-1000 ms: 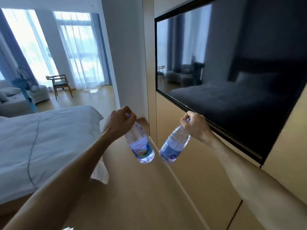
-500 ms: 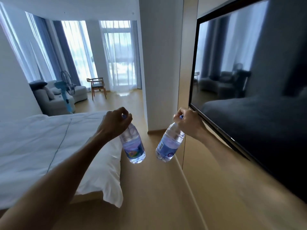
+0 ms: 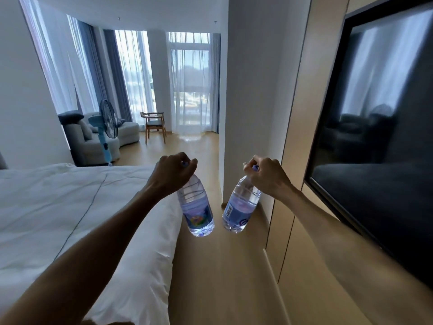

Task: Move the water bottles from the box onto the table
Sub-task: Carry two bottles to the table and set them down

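My left hand [image 3: 172, 173] grips the cap and neck of a clear water bottle [image 3: 198, 209] with a colourful label, and the bottle hangs down over the floor beside the bed. A second clear water bottle [image 3: 239, 208], with a blue and white label, hangs tilted from my right hand [image 3: 264, 175], whose fingers curl round its blue cap. The two bottles hang close together in mid-air, not touching. Neither the box nor the table is in view.
A white bed [image 3: 70, 207] fills the left side. A wall-mounted black TV [image 3: 379, 127] and wooden wall panels [image 3: 295, 137] run along the right. A narrow wooden floor aisle [image 3: 218, 266] leads ahead to a blue fan [image 3: 106, 130], a grey sofa [image 3: 91, 139] and a wooden chair [image 3: 154, 125].
The view has swung left and forward along the aisle; the sofa, fan and chair have come nearer to centre. Both hands keep hold of their bottles at about the same height.
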Available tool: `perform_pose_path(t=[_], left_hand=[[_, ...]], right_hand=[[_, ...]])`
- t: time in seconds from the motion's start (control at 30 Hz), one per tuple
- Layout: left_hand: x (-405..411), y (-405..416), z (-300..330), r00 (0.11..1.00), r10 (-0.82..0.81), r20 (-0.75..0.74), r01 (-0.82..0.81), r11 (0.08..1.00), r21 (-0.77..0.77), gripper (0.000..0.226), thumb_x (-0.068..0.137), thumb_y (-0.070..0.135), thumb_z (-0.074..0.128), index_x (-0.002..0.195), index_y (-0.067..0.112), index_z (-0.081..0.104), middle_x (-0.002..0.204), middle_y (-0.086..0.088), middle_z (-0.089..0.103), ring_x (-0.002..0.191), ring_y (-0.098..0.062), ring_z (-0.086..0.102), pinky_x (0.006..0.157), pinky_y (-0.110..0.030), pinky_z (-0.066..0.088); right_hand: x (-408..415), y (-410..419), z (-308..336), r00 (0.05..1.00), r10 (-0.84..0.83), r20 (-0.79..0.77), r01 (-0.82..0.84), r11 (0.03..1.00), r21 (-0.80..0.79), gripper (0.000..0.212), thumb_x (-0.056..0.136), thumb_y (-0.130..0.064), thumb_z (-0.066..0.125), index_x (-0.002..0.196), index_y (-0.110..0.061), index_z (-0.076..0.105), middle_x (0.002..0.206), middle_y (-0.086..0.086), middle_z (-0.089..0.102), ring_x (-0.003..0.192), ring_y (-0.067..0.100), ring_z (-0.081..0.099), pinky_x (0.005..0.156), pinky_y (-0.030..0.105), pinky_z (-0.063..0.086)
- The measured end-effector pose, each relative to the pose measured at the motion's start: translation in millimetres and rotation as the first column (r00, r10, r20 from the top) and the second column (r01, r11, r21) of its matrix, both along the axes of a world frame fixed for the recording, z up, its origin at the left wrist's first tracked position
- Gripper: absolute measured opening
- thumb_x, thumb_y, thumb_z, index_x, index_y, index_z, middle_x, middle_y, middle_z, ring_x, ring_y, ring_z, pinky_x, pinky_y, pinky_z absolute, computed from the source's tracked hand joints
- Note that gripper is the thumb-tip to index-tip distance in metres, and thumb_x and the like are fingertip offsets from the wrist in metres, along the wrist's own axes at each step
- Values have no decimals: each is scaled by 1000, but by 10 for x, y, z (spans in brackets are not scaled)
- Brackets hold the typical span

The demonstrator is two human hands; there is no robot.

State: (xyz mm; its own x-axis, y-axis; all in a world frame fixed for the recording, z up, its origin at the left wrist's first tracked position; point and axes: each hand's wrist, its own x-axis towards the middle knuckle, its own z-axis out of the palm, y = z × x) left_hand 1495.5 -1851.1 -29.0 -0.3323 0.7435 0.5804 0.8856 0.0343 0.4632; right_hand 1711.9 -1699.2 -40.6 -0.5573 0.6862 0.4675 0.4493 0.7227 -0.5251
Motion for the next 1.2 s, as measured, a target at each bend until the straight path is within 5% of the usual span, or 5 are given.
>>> perform_pose_path(t=[0.3,0.5,0.97,1.2], left_hand=[[-1072,1399,218,998,41,-52,-40,999,19,34,96,32,55,96,0,66,77,-14,69,63,-25,65,62,-39,56],[-1847,2331,164,995,75,-61,-74,997,17,34,96,32,55,92,0,65,74,-13,68,60,-24,64,61,-41,57],[-3700,4451,97,980,175,-92,-171,984,56,21,95,29,57,77,18,56,57,10,52,48,-3,51,47,-15,33],[-4716,5376,-11,980,191,-60,-190,981,35,20,96,29,55,80,17,55,61,3,56,50,-7,54,49,-16,37]], right_hand=[[-1127,1379,146,999,-13,-35,14,1000,27,21,97,-36,50,84,-19,55,77,-4,60,75,16,62,70,26,51],[-1929,2349,97,999,6,-42,-5,1000,30,23,97,-35,49,86,-17,56,85,4,66,80,21,65,74,30,54],[-3992,4745,126,991,127,-30,-125,990,57,23,96,-34,51,93,-13,59,85,3,66,73,19,62,70,28,53],[-4997,5662,32,991,130,-34,-128,989,69,24,97,-33,52,94,-10,60,80,-2,59,69,16,58,66,21,45]])
